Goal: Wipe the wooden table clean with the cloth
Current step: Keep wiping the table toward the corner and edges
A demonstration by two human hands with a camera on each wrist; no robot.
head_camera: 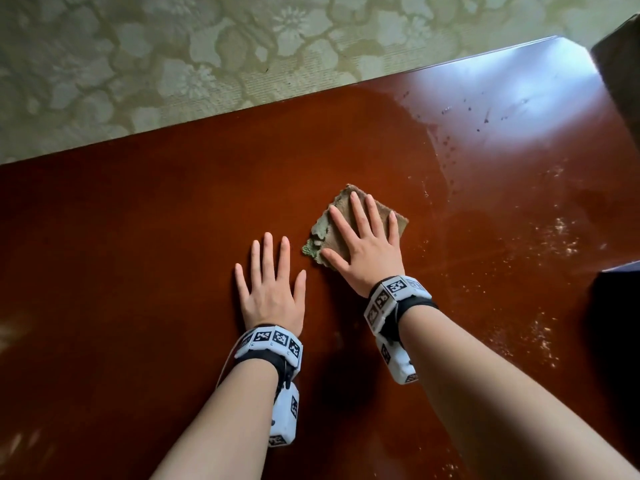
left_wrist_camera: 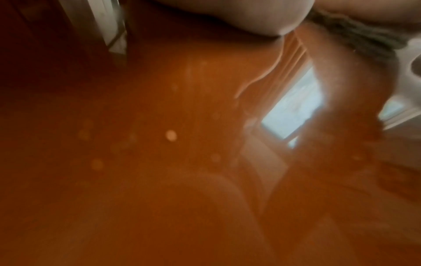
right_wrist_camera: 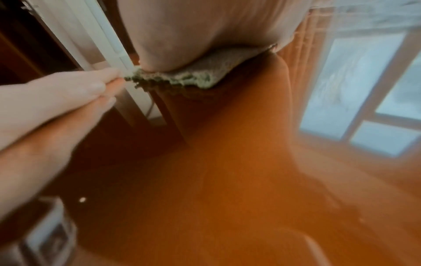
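A folded brown-green cloth (head_camera: 325, 233) lies near the middle of the glossy red-brown wooden table (head_camera: 156, 237). My right hand (head_camera: 363, 237) presses flat on the cloth with straight, spread fingers. The right wrist view shows the palm (right_wrist_camera: 200, 32) over the cloth (right_wrist_camera: 196, 75), whose frayed green edge sticks out. My left hand (head_camera: 270, 282) rests flat on bare wood just left of the cloth, fingers spread. In the left wrist view the heel of that hand (left_wrist_camera: 227, 16) lies on the table (left_wrist_camera: 159, 180), with the cloth (left_wrist_camera: 355, 36) at the upper right.
Pale crumbs and dust (head_camera: 550, 244) speckle the table's right side, with dark specks (head_camera: 485, 116) toward the far right corner. A floral green carpet (head_camera: 173, 57) lies beyond the far edge. Dark objects (head_camera: 620, 81) stand at the right edge.
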